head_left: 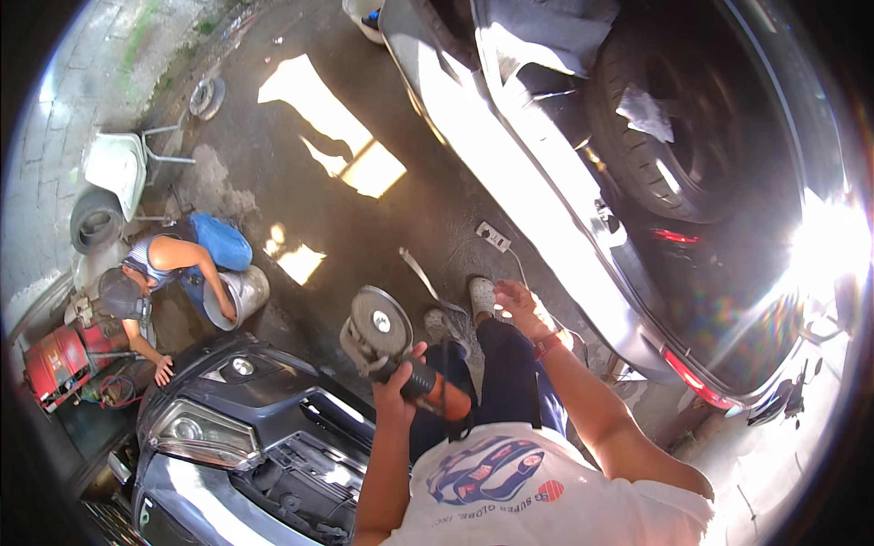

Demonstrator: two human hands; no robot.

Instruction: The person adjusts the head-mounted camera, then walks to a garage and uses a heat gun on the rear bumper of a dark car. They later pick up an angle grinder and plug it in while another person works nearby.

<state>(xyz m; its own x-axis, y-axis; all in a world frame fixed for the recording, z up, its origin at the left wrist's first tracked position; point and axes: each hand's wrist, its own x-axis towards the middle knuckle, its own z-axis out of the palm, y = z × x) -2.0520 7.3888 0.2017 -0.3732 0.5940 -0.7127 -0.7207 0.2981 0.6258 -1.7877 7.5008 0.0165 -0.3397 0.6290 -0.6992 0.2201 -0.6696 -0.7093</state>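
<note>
My left hand [394, 391] is wrapped round the dark front part of an angle grinder's body. The angle grinder [443, 398] has an orange rear end, a metal guard and a round disc facing up, away from me. Whether the disc spins I cannot tell. My right hand [521, 308], with a red band at the wrist, hovers above my right shoe, its fingers loosely bent and apart with nothing visible in them. Below it, a white power strip [493, 237] with a cord lies on the floor. A curved, light-coloured strip [419, 273] lies beyond my feet.
A dark grey car front [264, 391] is close on my left. On the right stands a silver car [537, 182], its boot open on a tyre [651, 136]. At far left, a person [168, 259] bends with one hand in a bucket [244, 296], near a red machine [56, 364].
</note>
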